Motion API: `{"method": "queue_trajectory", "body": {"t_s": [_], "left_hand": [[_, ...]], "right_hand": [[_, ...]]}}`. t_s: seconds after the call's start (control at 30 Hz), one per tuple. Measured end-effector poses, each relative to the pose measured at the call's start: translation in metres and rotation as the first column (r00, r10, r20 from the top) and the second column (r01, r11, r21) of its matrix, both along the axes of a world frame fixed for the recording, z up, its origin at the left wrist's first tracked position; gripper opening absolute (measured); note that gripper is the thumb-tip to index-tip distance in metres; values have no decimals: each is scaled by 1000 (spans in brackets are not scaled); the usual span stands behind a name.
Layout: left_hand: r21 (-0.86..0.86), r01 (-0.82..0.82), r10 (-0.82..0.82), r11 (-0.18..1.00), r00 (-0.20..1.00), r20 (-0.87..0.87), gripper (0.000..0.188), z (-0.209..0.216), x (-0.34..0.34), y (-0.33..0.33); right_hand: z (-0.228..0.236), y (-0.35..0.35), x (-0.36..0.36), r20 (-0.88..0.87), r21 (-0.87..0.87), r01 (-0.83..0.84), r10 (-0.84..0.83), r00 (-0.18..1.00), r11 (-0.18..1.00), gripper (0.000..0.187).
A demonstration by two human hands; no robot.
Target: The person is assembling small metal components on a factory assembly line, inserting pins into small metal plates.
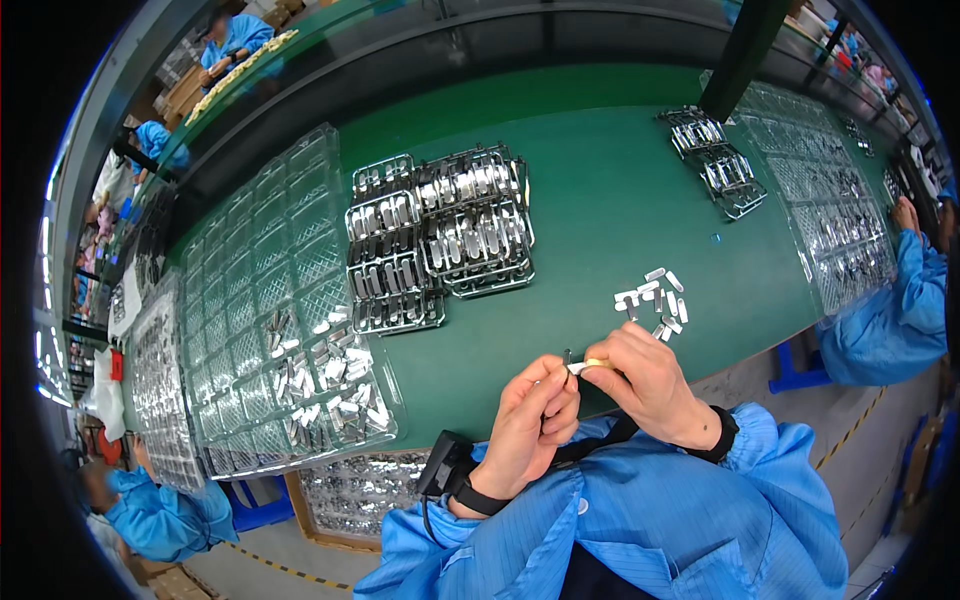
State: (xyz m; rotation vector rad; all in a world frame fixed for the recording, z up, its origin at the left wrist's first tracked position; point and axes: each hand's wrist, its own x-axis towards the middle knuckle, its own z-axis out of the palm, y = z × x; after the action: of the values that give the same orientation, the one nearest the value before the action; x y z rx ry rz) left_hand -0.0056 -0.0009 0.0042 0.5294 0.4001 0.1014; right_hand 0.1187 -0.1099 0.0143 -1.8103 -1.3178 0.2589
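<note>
Close to the table's near edge, my left hand [532, 418] and my right hand [652, 385] meet, both pinched on a small silver metal piece [577, 368]. Its far end and exact shape are partly covered by my fingers. A pale yellow covering shows at a fingertip of the right hand. Just beyond the right hand lies a loose scatter of small silver oblong metal pieces [657, 298]. Farther left, wire racks [476, 225] stand side by side, filled with rows of similar upright silver pieces.
Left of the racks, a clear compartmented plastic tray [245, 310] holds many loose pieces in its nearer cells. Smaller racks [712, 165] stand at the far right beside a dark green post [745, 60]. Another clear tray [815, 200] lies near a co-worker's blue sleeve [890, 320]. The green table [590, 180] spans between.
</note>
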Motion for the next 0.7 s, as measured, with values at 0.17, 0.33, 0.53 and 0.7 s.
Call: {"method": "queue_trajectory", "body": {"t_s": [0.17,0.33,0.53,0.7], "left_hand": [[17,0,0,1000,1000,4,16,0,0,0],[30,-4,4,1000,1000,0,16,0,0,-1],[43,24,-24,999,1000,-17,17,3,-2,-1],[-5,37,-37,999,999,-1,16,4,-1,-2]], "right_hand": [[-1,0,0,12,1,5,-5,1000,1000,11],[-1,0,0,8,9,9,-9,1000,1000,11],[-9,0,5,-14,34,116,-116,993,993,12],[-7,-1,11,-29,-8,205,-205,978,979,12]]}}
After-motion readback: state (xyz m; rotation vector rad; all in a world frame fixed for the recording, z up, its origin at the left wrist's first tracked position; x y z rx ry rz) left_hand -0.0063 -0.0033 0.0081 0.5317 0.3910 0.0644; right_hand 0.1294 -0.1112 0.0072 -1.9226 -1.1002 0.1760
